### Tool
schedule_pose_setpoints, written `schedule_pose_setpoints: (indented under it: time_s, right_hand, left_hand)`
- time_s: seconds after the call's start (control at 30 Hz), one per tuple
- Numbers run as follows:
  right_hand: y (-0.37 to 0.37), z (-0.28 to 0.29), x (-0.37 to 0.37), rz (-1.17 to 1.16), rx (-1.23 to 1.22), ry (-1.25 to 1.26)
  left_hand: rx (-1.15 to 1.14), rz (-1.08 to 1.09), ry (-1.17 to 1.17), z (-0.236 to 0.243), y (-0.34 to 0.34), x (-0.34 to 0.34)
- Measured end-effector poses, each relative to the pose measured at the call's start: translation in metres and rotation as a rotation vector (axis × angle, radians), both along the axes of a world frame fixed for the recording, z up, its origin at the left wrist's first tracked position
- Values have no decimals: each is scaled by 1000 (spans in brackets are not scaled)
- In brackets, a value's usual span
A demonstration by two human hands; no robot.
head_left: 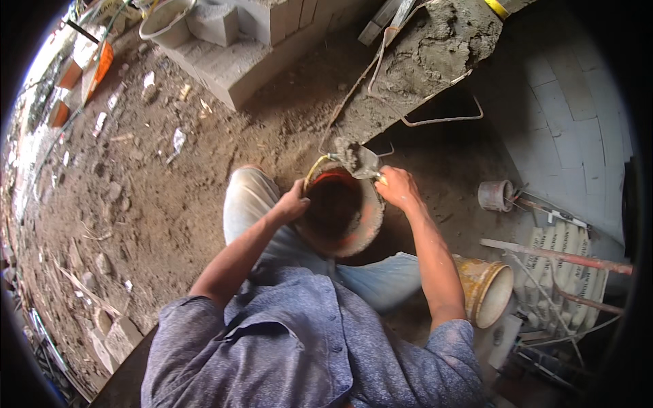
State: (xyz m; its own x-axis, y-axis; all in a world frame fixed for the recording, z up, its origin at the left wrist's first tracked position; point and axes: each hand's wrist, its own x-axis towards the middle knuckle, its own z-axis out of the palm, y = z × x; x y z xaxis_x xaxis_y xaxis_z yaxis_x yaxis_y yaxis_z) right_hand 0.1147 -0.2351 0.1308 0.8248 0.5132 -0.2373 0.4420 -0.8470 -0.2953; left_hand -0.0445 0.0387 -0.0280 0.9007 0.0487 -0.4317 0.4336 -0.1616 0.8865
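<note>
Between my knees is an orange-red bucket [371, 228], its rim and walls crusted with grey mortar and its inside dark. My left hand [294, 204] is closed at the bucket's left rim, beside the lower end of its yellow handle [315, 168]. My right hand [398, 188] grips the yellow handle of a trowel. The trowel's metal blade [368, 162] lies over the bucket's far rim, with a lump of wet mortar [348, 154] on its left part. Just beyond, a long board [373, 122] slants away to the upper right under a thick layer of mortar.
Bent metal rods [445, 122] stick out beside the board. Grey blocks [248, 75] and a basin [166, 26] stand at the upper left. To my right are a yellow bucket [486, 289], a small bucket [495, 196], stacked sacks [559, 268] and a reddish pole [558, 255]. Debris litters the dirt floor.
</note>
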Motion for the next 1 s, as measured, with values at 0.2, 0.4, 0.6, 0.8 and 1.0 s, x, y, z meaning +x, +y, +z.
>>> schedule_pose_setpoints:
  time_s: [0.2,0.4,0.6,0.8,1.0]
  right_hand:
    - [24,32,30,-12,177,817]
    - [59,14,97,-85,140,1016]
    - [-5,43,63,-295,384,666]
    - [-49,64,-20,-172,229,601]
    - [-38,47,-64,177,-283,360]
  left_hand:
    - [-100,5,-26,-6,-9,-12]
    - [-42,-8,-82,7,-7,-5]
    - [-37,-10,-26,11,-3,-3]
    - [-134,51,49,1,-7,1]
    - [-43,106,65,45,-16,-6]
